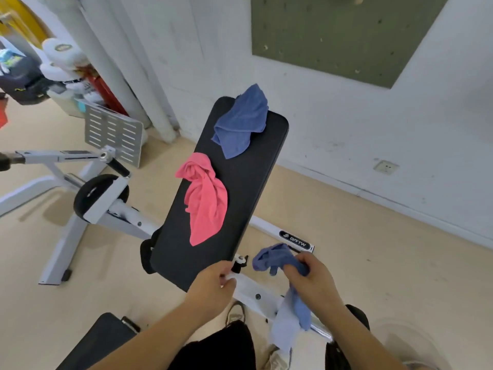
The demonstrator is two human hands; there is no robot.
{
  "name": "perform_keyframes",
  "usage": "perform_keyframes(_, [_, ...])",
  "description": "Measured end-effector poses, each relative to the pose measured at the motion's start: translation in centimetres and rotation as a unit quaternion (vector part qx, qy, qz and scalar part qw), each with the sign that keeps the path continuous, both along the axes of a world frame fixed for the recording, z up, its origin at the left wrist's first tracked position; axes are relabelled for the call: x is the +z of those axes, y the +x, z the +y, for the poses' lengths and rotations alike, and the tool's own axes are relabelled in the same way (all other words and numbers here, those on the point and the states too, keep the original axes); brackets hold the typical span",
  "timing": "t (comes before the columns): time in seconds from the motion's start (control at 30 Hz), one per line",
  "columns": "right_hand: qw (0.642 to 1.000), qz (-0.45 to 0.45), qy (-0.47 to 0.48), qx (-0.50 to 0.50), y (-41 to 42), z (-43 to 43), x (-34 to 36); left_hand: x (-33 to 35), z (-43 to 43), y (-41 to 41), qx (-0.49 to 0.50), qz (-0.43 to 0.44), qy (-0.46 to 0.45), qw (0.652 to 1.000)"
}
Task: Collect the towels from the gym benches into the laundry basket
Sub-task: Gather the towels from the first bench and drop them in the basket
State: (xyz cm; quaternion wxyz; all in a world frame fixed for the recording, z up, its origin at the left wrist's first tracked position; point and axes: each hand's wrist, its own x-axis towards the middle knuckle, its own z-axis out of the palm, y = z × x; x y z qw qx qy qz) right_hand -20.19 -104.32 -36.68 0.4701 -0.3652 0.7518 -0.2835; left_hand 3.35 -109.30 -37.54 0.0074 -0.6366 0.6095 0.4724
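A black padded gym bench slopes up toward the wall. A crumpled pink towel lies on its left middle, partly over the edge. A blue towel is bunched at the far top end. My right hand is shut on another blue towel, with a paler piece of cloth hanging below it. My left hand is at the bench's near edge, fingers curled on the white frame by the adjustment knob. No laundry basket shows clearly.
The white bench frame runs across the tan floor. A white machine with a black weight plate stands to the left. A second black pad is at bottom left. The white wall is close behind, with a socket.
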Motion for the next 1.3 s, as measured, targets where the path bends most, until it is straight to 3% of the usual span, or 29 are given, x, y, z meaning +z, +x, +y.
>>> perform_keyframes(0.13, [0.995, -0.023, -0.097, 0.007, 0.8, -3.9, 7.2, 0.6, -5.8, 1.3, 0.029, 0.002, -0.028, 0.999])
perform_keyframes(0.23, [0.993, -0.049, -0.105, -0.02, 2.1, -7.7, 9.3, 0.2, -11.9, 2.3, 0.052, -0.007, -0.061, 0.997])
perform_keyframes(0.37, [0.994, -0.056, -0.075, -0.059, 3.8, -13.2, 8.4, -2.4, -20.1, 2.6, 0.037, -0.044, -0.086, 0.995])
perform_keyframes(0.5, [0.987, -0.071, -0.065, -0.131, 4.6, -18.4, 7.7, -6.9, -25.6, 2.2, 0.019, -0.05, -0.047, 0.998])
perform_keyframes(0.67, [0.968, -0.117, -0.05, -0.219, 6.1, -21.7, 7.4, -10.7, -28.5, 2.6, -0.048, -0.065, -0.022, 0.996])
perform_keyframes(0.87, [0.961, -0.119, -0.054, -0.243, 7.1, -23.9, 7.3, -12.3, -31.0, 4.1, -0.123, -0.125, -0.036, 0.984])
perform_keyframes(1.0, [0.956, -0.115, -0.052, -0.266, 6.8, -24.7, 7.6, -9.8, -31.8, 3.9, -0.164, -0.062, -0.102, 0.979])
perform_keyframes(1.1, [0.947, -0.12, -0.05, -0.294, 6.5, -24.6, 8.4, -5.8, -33.4, 3.2, -0.138, 0.01, -0.186, 0.973])
perform_keyframes(1.3, [0.923, -0.122, -0.078, -0.356, 5.4, -23.8, 9.5, 2.3, -39.0, -0.1, -0.08, 0.139, -0.225, 0.961])
